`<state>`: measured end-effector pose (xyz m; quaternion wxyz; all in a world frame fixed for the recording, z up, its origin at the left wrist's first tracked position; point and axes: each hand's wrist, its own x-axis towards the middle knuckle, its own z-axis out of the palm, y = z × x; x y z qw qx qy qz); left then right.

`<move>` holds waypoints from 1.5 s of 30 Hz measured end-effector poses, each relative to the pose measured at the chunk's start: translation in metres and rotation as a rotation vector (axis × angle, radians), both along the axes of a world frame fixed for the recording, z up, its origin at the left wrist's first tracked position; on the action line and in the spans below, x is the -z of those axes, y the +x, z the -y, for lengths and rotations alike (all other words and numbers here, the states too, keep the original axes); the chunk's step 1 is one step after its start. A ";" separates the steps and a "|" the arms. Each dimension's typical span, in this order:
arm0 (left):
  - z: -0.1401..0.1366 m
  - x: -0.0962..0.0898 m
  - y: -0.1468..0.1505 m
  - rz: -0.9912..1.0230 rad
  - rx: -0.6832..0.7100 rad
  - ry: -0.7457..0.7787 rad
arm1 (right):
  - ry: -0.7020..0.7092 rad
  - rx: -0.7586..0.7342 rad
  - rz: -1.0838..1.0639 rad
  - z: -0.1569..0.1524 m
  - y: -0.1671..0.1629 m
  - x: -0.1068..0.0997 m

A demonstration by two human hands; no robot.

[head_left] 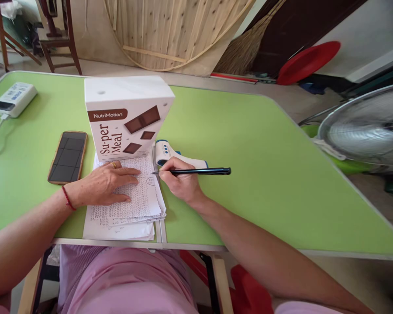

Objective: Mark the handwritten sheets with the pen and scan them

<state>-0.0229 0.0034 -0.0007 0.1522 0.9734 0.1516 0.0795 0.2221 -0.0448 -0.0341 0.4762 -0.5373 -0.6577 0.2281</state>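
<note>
My left hand (pixel 109 185) lies flat on a stack of handwritten paper sheets (pixel 144 200), fingers stretched out and pointing right. In my right hand (pixel 183 183) is a black pen (pixel 209 171), pinched near its tip, which points left at the right edge of the top sheet. A white "NutriMotion Su-per Meal" box (pixel 127 117) stands upright at the far end of the papers. Just beyond my right hand a white and blue infrared thermometer (pixel 170 155) lies on its side. A phone with a dark screen (pixel 67 157) rests left of the papers.
The green folding table (pixel 249 144) has a metal-edged seam near the papers. A white power bank (pixel 15 99) with a cable lies at the far left. A fan (pixel 370 124) stands beyond the right edge. A chair (pixel 59 41) and a broom (pixel 249 43) are behind the table.
</note>
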 end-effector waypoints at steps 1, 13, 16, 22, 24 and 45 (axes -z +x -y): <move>0.000 0.000 0.000 -0.002 -0.003 0.000 | 0.002 0.009 -0.004 0.000 0.000 0.001; 0.001 -0.003 0.001 -0.028 -0.010 -0.024 | -0.022 -0.016 0.011 0.000 0.000 0.003; 0.000 -0.002 0.000 -0.021 -0.009 -0.021 | -0.031 -0.025 0.023 0.000 0.000 0.002; 0.000 0.000 -0.001 0.000 -0.004 -0.006 | -0.058 -0.024 0.025 -0.001 0.000 0.001; 0.000 -0.001 -0.001 0.003 -0.001 -0.013 | -0.040 -0.014 0.004 -0.001 0.000 0.000; -0.001 -0.011 -0.006 -0.014 -0.094 -0.051 | 0.329 -0.374 0.634 0.022 0.013 -0.031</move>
